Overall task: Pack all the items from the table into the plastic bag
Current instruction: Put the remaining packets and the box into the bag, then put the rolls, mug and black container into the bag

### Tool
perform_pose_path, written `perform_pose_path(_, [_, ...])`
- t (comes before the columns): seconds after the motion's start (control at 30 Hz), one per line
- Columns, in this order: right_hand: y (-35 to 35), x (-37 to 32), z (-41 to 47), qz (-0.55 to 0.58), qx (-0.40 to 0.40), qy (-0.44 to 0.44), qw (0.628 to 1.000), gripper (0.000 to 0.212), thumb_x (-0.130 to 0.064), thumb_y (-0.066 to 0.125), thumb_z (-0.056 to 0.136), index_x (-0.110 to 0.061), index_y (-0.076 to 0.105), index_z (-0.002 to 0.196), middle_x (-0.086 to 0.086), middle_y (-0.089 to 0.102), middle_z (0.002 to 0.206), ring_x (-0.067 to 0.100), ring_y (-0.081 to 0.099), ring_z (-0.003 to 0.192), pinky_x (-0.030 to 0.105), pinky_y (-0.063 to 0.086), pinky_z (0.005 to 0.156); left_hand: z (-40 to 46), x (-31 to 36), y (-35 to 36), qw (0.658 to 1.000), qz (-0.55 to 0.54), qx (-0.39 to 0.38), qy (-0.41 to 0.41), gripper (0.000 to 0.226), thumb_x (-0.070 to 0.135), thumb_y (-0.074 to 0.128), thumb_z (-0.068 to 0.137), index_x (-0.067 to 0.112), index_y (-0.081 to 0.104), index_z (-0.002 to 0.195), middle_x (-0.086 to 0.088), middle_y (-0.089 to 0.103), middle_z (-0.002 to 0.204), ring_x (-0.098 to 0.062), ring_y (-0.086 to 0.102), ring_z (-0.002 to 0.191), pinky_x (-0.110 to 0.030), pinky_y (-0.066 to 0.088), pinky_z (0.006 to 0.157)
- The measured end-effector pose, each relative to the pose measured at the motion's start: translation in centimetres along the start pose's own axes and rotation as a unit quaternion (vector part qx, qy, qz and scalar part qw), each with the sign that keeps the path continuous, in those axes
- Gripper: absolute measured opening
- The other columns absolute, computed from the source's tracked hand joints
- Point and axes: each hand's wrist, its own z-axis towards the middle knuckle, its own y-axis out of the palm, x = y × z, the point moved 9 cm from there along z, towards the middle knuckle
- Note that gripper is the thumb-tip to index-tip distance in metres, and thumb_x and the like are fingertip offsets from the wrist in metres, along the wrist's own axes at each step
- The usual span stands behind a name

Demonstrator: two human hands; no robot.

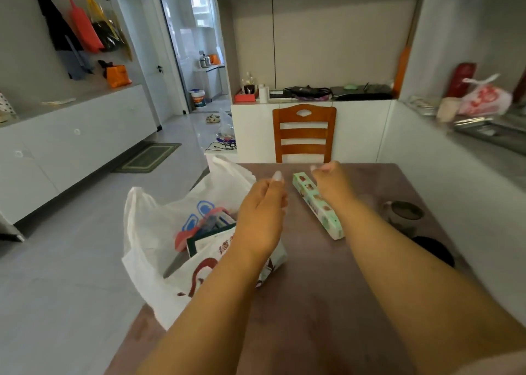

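Views: one only, a wide-angle camera worn on the person's head; no second view shares the scene.
Facing: forward and down, across the surface (327,303) toward a wooden chair (304,133) at its far edge.
Nearness: close; both forearms run up from the bottom edge, hands mid-frame.
Reach: the room's floor at left, a counter at right, a doorway far back.
Distortion: straight edges bow near the borders.
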Motion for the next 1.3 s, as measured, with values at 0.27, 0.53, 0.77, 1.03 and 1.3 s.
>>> perform_pose_path(0.27, [-4.0, 13.3, 3.6, -0.136, -0.022, 0.143, 0.98, 0.039, -0.044, 0.047, 0.092, -0.008, 0.06, 0.101, 0.014, 0.065, 0.102, 0.035, 0.063, 0.099, 0.033, 0.045, 0.073, 6.0, -7.0, 10.2, 0.995, 0.033, -0.052, -0.081, 0.029, 0.039, 0.037, 0.1, 0.023, 0.055, 0.114, -0.009, 0.061, 0.121, -0.023, 0.058, 0.106, -0.042, 0.045, 0.102])
perform_pose_path(0.53, [-0.6, 20.1, 7.9, -0.197, -0.06, 0.195, 0.959, 0.054, -0.048, 0.042, 0.092, -0.008, 0.049, 0.127, 0.017, 0.058, 0.127, 0.035, 0.058, 0.113, 0.037, 0.043, 0.081, 14.3, -14.2, 19.2, 0.977, 0.062, -0.112, -0.172, 0.055, 0.046, 0.031, 0.1, 0.011, 0.045, 0.141, -0.015, 0.052, 0.139, -0.031, 0.053, 0.123, -0.038, 0.041, 0.104])
perform_pose_path(0.77, [0.7, 23.4, 10.5, -0.28, -0.059, 0.221, 0.932, 0.047, -0.025, 0.057, 0.087, -0.011, 0.045, 0.129, 0.015, 0.054, 0.131, 0.034, 0.054, 0.119, 0.041, 0.046, 0.093, 18.9, -19.2, 23.6, 0.951, 0.179, -0.151, -0.201, 0.068, 0.055, 0.028, 0.097, 0.009, 0.037, 0.145, -0.017, 0.041, 0.148, -0.035, 0.039, 0.135, -0.045, 0.032, 0.113])
perform_pose_path(1.03, [1.4, 25.3, 10.6, -0.248, -0.104, 0.221, 0.937, 0.067, -0.04, 0.071, 0.076, -0.011, 0.042, 0.129, 0.016, 0.058, 0.129, 0.036, 0.057, 0.116, 0.04, 0.049, 0.092, 20.2, -21.4, 22.0, 0.935, 0.283, -0.15, -0.15, 0.054, 0.05, 0.03, 0.099, 0.012, 0.052, 0.131, -0.016, 0.051, 0.136, -0.035, 0.049, 0.124, -0.037, 0.039, 0.1])
perform_pose_path(1.3, [0.6, 24.5, 9.8, -0.07, -0.09, 0.249, 0.962, 0.069, -0.04, 0.07, 0.065, -0.008, 0.054, 0.124, 0.015, 0.065, 0.116, 0.036, 0.065, 0.101, 0.042, 0.054, 0.087, 18.2, -22.1, 17.2, 0.963, 0.209, -0.057, -0.158, 0.046, 0.008, 0.052, 0.088, 0.022, 0.039, 0.13, -0.013, 0.054, 0.131, -0.03, 0.058, 0.093, -0.036, 0.051, 0.074])
